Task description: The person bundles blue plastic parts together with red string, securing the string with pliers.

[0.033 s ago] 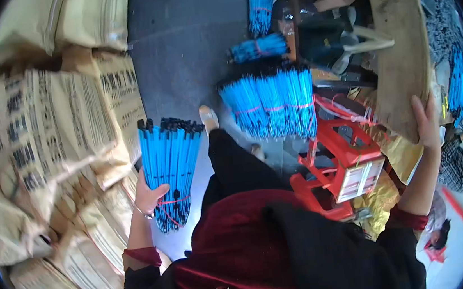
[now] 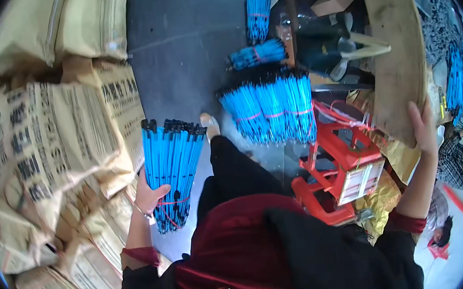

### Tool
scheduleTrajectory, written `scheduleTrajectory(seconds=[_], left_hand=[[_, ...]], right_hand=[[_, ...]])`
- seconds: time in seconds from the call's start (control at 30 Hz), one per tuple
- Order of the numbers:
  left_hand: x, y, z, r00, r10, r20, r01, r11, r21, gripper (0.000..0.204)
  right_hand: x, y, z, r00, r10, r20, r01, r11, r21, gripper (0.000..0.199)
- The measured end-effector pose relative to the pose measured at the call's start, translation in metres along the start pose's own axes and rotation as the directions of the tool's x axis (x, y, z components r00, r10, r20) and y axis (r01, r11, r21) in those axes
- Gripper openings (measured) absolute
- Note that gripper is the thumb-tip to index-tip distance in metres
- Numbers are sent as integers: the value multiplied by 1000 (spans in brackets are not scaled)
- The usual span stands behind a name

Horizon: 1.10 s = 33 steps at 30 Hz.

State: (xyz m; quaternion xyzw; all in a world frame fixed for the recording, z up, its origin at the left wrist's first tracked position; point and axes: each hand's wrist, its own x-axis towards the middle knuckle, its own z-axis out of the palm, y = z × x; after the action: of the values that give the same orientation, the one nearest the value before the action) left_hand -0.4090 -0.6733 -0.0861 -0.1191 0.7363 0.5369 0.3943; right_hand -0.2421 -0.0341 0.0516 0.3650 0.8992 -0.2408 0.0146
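Fingers of the left hand [image 2: 149, 197] grip a bundle of blue rods [image 2: 170, 162] beside the paper sacks [image 2: 45, 147], the right hand [image 2: 424, 127] lies open on the tabletop [image 2: 396, 42] edge, so keeping the bundle's tie tight probably stops rods slipping.

A dark grey floor [image 2: 187, 42] runs between stacked tan paper sacks [image 2: 45, 141] on the left and a red plastic stool [image 2: 340, 161] beside a curved wooden surface [image 2: 397, 54] on the right, in daylight.
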Motion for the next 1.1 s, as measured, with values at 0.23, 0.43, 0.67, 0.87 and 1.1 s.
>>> scheduleTrajectory(seconds=[0.23,0.43,0.67,0.87,1.1], left_hand=[[172,134,-2,961,158,225,-236,893,384,77],[321,222,-3,935,199,294,-339,748,570,72],[516,262,20,895,102,435,-379,690,617,70],[627,246,47,880,156,448,-462,501,732,70],[748,162,107,930,99,353,-357,467,809,72]], right_hand=[[-10,-20,4,983,184,5,-181,973,-144,59],[-13,-97,48,903,-203,-378,-77,791,-607,53],[52,-197,292,956,228,-187,-253,960,-120,61],[137,-188,496,918,391,67,-397,901,175,81],[331,-34,661,883,457,-108,-461,888,-6,114]])
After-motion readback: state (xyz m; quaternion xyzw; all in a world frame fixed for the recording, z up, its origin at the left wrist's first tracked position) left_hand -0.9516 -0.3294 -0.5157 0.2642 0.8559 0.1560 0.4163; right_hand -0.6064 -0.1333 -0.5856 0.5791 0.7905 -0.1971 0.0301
